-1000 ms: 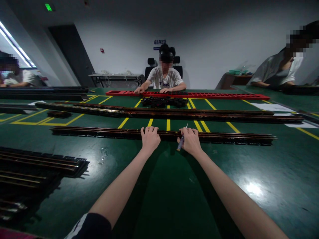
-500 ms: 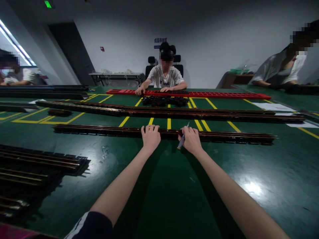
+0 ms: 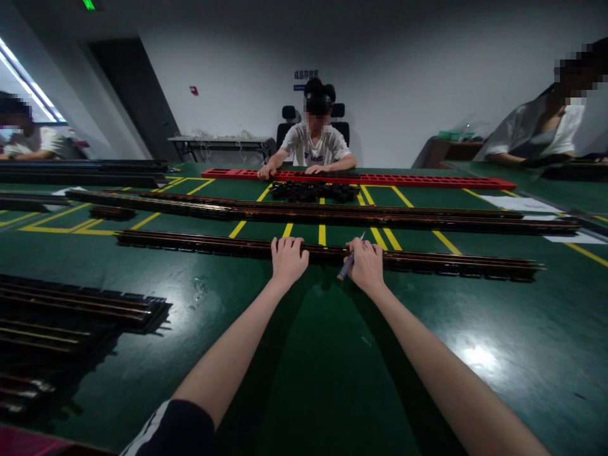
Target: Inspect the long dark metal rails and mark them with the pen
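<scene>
While both hands work in front of the wearer in the head view, the near dark strip [image 3: 441,262] lies across the tabletop [image 3: 327,367], running from just above 9 o'clock to 3 o'clock as judged from between the hands. The left hand [image 3: 289,258] is laid over it with bent fingers; whether these clamp it or merely rest, I cannot tell. The right hand [image 3: 367,263], well apart from the left, is closed around a slim pointed tool [image 3: 346,266], its tip towards 1 o'clock and its handle end towards 7 o'clock. Its fingers are also at the strip, though the exact contact is hidden.

Beyond, at 12 o'clock, other long dark strips [image 3: 304,214] stretch sideways, then a pile of small black parts [image 3: 313,191] and a long red frame [image 3: 427,182]. Behind that frame sits a person [image 3: 316,149] in a white shirt with both hands at it. Another person [image 3: 35,142] is at 10 o'clock and a third [image 3: 532,136] at 2 o'clock. White sheets [image 3: 520,204] lie between 2 and 3 o'clock, a short dark bundle [image 3: 112,214] between 9 and 10, and a group of dark strips with shiny lines [image 3: 80,306] at 8 o'clock.
</scene>
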A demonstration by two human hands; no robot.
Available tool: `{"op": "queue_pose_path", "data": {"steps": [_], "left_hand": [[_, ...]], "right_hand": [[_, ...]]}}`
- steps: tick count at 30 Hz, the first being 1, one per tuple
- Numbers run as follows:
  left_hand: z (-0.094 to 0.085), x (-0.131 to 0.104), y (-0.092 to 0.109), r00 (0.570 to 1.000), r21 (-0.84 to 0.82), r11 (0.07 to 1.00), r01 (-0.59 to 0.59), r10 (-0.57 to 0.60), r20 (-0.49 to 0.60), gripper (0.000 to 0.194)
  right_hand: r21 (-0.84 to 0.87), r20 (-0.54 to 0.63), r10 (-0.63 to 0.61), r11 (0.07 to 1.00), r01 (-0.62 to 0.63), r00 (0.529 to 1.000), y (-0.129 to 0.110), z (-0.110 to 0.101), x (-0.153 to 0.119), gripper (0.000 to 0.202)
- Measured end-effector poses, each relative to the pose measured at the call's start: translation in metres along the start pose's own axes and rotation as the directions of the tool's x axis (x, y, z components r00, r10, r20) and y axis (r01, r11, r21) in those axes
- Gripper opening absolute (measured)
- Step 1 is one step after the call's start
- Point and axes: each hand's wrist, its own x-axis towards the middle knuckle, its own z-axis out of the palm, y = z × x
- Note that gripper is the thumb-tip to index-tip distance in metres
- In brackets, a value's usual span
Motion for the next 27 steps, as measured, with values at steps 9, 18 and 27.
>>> {"op": "queue_pose_path", "data": {"steps": [9, 18, 27], "left_hand": [[-0.0008, -0.0011, 0.0002, 1.000, 0.015, 1.000, -0.021, 0.021, 0.022, 0.038], [-0.0007, -0.0019, 0.0011, 1.000, 0.030, 0.999, -0.026, 0.027, -0.008, 0.038], [0.0006, -0.0016, -0.0008, 1.000, 0.045, 0.999, -0.013, 0.014, -0.015, 0.040]], "right_hand": [[0.041, 0.003, -0.022, 0.999, 0.022, 1.000, 0.0068, -0.0022, -0.0017, 0.023], [0.012, 0.013, -0.055, 0.998, 0.055, 0.998, 0.0025, 0.0003, -0.0010, 0.012], [0.092, 0.005, 0.024, 0.995, -0.024, 1.000, 0.0038, -0.0010, -0.0006, 0.022]]}}
